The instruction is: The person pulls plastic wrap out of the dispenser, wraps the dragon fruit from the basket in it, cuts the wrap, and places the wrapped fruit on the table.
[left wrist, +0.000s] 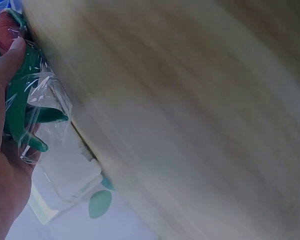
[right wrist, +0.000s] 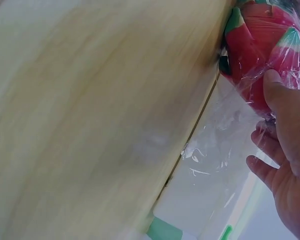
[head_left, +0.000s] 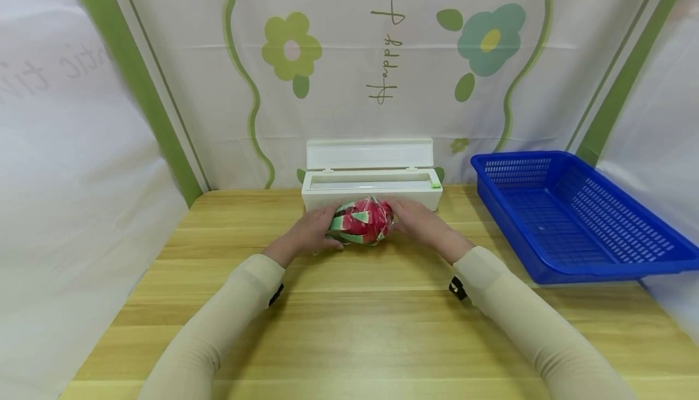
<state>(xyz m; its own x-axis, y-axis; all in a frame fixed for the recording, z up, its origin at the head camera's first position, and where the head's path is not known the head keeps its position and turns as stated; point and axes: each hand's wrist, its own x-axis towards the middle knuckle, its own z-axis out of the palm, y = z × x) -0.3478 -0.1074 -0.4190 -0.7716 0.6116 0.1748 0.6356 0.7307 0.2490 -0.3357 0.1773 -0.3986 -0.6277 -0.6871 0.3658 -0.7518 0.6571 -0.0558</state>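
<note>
A red dragon fruit (head_left: 364, 223) with green scales lies sideways between the two hands, wrapped in clear plastic film (right wrist: 210, 135). My left hand (head_left: 312, 230) holds its green-tipped end, thumb on the near side. At the red end my right hand (head_left: 417, 221) grips the fruit. In the right wrist view that thumb presses on the wrapped skin and the other fingers are partly behind loose film. Just behind the fruit stands a white cling film dispenser (head_left: 371, 198), its lid (head_left: 369, 154) raised.
A blue plastic basket (head_left: 524, 230) with slotted sides stands at the right of the wooden table (head_left: 360, 327). A green slider (head_left: 435, 186) sits at the dispenser's right end. A printed curtain (head_left: 349, 108) hangs behind the table.
</note>
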